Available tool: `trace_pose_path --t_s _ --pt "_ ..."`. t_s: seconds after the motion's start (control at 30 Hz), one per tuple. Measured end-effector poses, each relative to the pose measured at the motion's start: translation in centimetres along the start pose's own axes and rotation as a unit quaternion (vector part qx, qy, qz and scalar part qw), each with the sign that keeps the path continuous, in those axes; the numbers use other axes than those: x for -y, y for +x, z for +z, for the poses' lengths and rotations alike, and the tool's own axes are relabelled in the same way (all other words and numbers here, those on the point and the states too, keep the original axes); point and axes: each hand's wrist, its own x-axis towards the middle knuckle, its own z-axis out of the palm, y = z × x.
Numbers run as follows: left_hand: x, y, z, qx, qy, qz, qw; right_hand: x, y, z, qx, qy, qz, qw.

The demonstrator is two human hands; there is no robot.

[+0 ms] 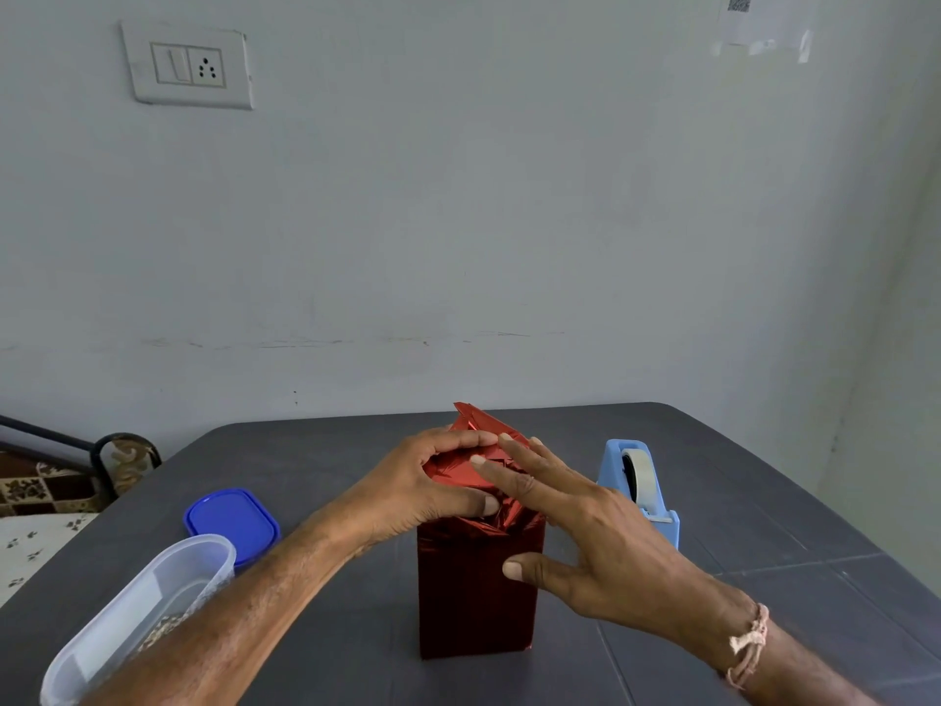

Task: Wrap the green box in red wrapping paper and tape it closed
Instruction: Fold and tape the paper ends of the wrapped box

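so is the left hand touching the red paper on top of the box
Touching. The head view shows the left hand pressed onto the crumpled red paper at the top of the box, thumb and fingers pinning the folds.

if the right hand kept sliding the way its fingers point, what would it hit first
The right hand points up-left across the top of the wrapped box. It would probably meet the crumpled red paper folds first, then the left hand's fingers holding them down. Depth is uncertain.
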Motion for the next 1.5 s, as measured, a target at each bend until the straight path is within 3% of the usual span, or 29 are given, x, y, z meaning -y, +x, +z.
trace_pose_path --t_s 0.23,0.33,0.5,0.63,0.73,0.83,1.03,1.23,1.5 --pt "0.2 0.1 -0.1 0.004 -0.002 -0.012 1.0 -0.7 -0.6 -0.8 -0.104 0.192 0.052 0.974" --pt "0.2 0.1 -0.1 0.007 -0.002 -0.022 1.0 -2.2 -1.2 -0.7 -0.181 0.28 0.134 0.933" --pt "0.0 0.0 -0.1 0.013 -0.013 -0.032 0.999 -7.6 -3.2 -0.2 -0.289 0.264 0.323 0.862" --pt "0.0 0.2 -0.1 0.012 -0.019 -0.036 0.999 -11.5 -4.9 0.5 -0.279 0.221 0.49 0.796" --pt "0.2 0.3 -0.2 0.016 -0.015 -0.034 0.999 -13.0 -5.5 1.0 -0.226 0.255 0.551 0.762" --pt "0.3 0.3 -0.2 0.014 -0.021 -0.031 0.999 -14.4 -5.2 1.9 -0.186 0.303 0.571 0.74" --pt "0.5 0.3 -0.2 0.016 -0.036 -0.026 0.999 -15.8 -3.8 1.2 -0.179 0.372 0.591 0.693" --pt "0.7 0.5 -0.2 0.017 -0.043 -0.022 0.999 -15.6 -3.0 0.8 -0.159 0.375 0.613 0.677" --pt "0.9 0.5 -0.1 0.023 -0.045 -0.019 0.999 -15.4 -3.1 1.6 -0.216 0.407 0.605 0.65"
